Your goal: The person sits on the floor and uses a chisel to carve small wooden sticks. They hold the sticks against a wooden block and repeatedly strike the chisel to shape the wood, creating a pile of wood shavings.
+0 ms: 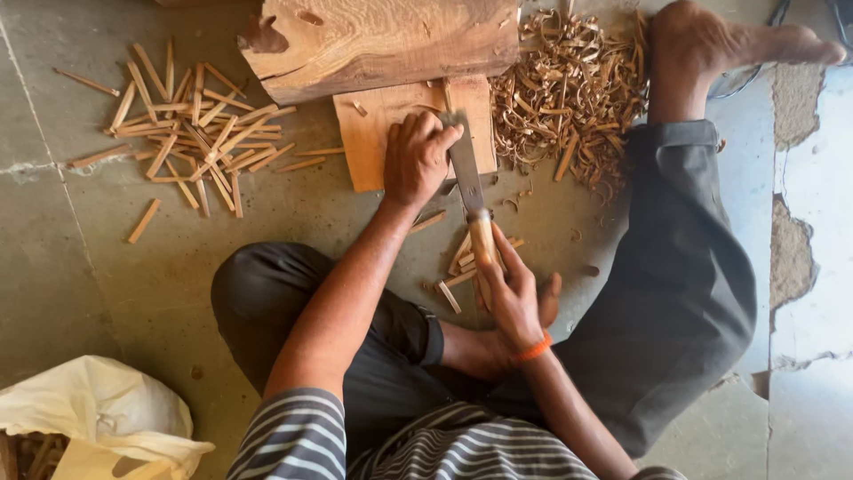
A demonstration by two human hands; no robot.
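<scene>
Blade on the board, both hands at work

Blade [466, 169] of a long knife lies point-forward over a flat wooden board [373, 142] on the stone floor, its pale handle [483, 242] pointing back toward the person. The right hand [513, 293] is wrapped closed around that handle, an orange band at the wrist. The left hand [418, 158] is curled shut on the board beside the blade, thumb against the metal; what its fingers pinch underneath cannot be made out.

Just behind the board lies a heavy log block [382, 40], its lower edge overlapping the board. A few cut wooden strips [458, 267] lie on the floor around the handle. To the right of the board sits a heap of curled shavings [569, 89], reaching the person's bare foot [711, 40]. Well to the left, a loose pile of short sticks [191, 133] is scattered over the floor.

At the lower left corner a cream plastic bag [98, 418] stands slumped open; more wood slivers show dimly at its edge.
</scene>
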